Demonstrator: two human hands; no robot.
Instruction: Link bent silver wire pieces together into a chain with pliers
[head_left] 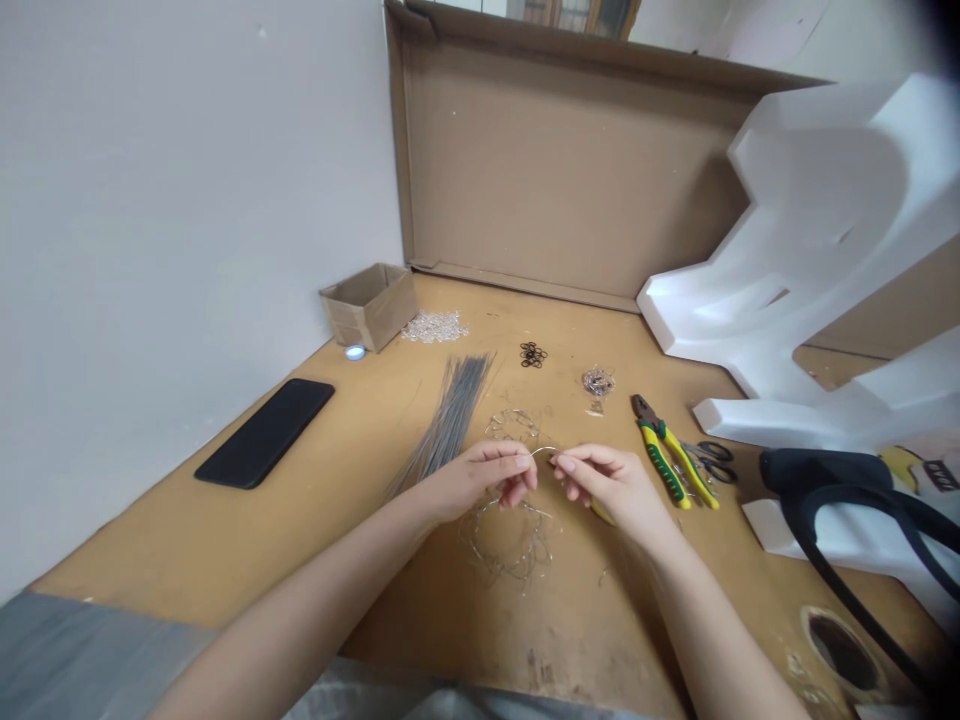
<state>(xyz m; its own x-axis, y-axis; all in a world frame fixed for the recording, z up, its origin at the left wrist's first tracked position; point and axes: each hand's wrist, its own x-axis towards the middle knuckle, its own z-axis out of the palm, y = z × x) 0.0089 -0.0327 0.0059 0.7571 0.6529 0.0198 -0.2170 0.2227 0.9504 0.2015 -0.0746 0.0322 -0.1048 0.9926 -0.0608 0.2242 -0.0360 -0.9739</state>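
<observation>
My left hand [480, 480] and my right hand [609, 488] are raised just above the wooden tabletop [225, 520]. Between their fingertips they pinch a thin silver wire [541, 450]. Beneath my hands lies a tangled loop of beaded wire [510, 545], and a smaller wire piece [514, 425] sits just beyond them. A bundle of straight grey wires [450, 420] lies left of my left hand. To the right of my right hand are yellow-and-green pliers [667, 460] and black-handled scissors [709, 462]. A yellow object [602, 513] is mostly hidden under my right hand.
Farther back lie black rings [532, 354], small metal pieces [598, 382] and clear beads [433, 326] beside a cardboard box [367, 306]. A black phone [264, 433] lies at the left. White foam shapes [810, 260] and a black-strapped bag [825, 480] occupy the right.
</observation>
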